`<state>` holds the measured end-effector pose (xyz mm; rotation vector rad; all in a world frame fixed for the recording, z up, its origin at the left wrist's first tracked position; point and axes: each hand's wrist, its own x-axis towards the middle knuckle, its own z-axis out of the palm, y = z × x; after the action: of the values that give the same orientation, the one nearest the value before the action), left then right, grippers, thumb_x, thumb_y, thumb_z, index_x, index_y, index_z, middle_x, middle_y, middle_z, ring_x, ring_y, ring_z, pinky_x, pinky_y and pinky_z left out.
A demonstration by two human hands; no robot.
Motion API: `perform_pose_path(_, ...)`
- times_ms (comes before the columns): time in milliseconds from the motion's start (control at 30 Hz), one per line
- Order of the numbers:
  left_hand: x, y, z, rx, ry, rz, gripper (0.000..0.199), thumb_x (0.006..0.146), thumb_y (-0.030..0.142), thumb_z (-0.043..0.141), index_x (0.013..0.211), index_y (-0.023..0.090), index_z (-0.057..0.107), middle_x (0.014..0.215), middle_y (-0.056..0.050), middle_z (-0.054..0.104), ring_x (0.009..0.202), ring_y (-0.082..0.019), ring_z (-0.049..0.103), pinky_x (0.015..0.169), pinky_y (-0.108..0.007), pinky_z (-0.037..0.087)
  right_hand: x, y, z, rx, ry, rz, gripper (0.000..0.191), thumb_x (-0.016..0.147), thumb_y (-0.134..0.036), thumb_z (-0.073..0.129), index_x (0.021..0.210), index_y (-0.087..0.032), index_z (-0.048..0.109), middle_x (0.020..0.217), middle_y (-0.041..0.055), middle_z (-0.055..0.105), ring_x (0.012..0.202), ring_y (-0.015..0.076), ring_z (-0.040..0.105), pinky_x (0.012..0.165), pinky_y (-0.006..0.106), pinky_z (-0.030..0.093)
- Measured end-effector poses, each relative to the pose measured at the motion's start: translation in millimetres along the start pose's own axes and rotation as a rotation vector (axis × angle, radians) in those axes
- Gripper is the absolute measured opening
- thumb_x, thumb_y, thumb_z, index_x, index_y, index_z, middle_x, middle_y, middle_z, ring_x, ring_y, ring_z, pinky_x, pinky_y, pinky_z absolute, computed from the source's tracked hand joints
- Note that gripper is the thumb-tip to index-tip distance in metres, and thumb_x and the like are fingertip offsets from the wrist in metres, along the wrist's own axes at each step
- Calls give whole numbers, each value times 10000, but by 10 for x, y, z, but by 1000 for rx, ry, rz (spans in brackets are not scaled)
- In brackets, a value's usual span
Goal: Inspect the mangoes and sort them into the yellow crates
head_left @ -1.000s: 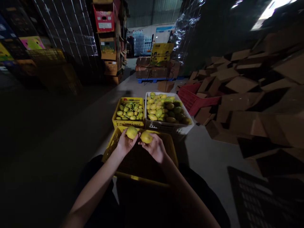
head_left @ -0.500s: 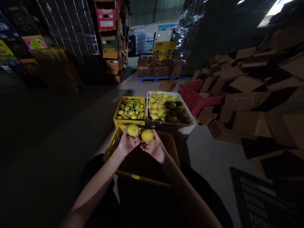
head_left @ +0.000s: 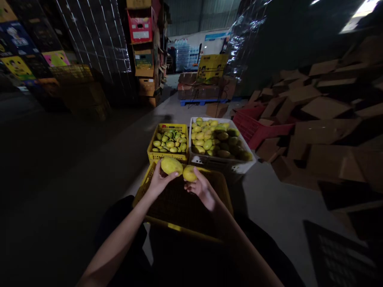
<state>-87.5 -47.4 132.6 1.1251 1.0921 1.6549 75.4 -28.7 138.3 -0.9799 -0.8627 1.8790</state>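
My left hand (head_left: pixel 157 181) is closed round a yellow-green mango (head_left: pixel 171 166), its long side turned towards me. Close beside it, my right hand (head_left: pixel 203 186) grips a smaller-looking yellow mango (head_left: pixel 189 173), seen more end-on. Both fruits are held over a yellow plastic crate (head_left: pixel 226 195), whose inside is dark. Just beyond stand a small yellow crate (head_left: pixel 151 156) of green-yellow mangoes (head_left: pixel 169 144) and a larger white crate (head_left: pixel 243 165) heaped with mangoes (head_left: pixel 208 144), partly in shadow.
A red crate (head_left: pixel 254 129) and a pile of cardboard boxes (head_left: pixel 323 137) lie to the right. Stacked cartons (head_left: pixel 145 59) rise behind, near a blue pallet (head_left: pixel 203 102) with boxes. A dark slatted crate (head_left: pixel 338 255) is at lower right.
Both mangoes have been turned in my hands; the left one now shows its long side and the right one its end. The view has shifted slightly left.
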Motion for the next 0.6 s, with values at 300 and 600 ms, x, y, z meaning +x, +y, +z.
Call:
perform_pose_path(300, -203, 155, -412, 930, -178, 565, 489, 804, 316, 673, 1257, 255, 497, 1201, -100, 567, 1110, -238, 572, 943, -395, 484, -10, 93, 82, -205, 17, -165, 470, 632, -448, 781, 929, -223, 496, 739, -16, 645, 486, 124, 581, 478, 258, 430)
perform_pose_path(600, -265, 105, -589, 1250, -232, 612, 481, 852, 259, 593, 1312, 235, 456, 1221, -108, 569, 1078, -244, 589, 884, -379, 523, 73, 102, 33, -16, 41, -102, 346, 740, -496, 654, 889, -216, 518, 706, -9, 618, 495, 128, 542, 475, 265, 419)
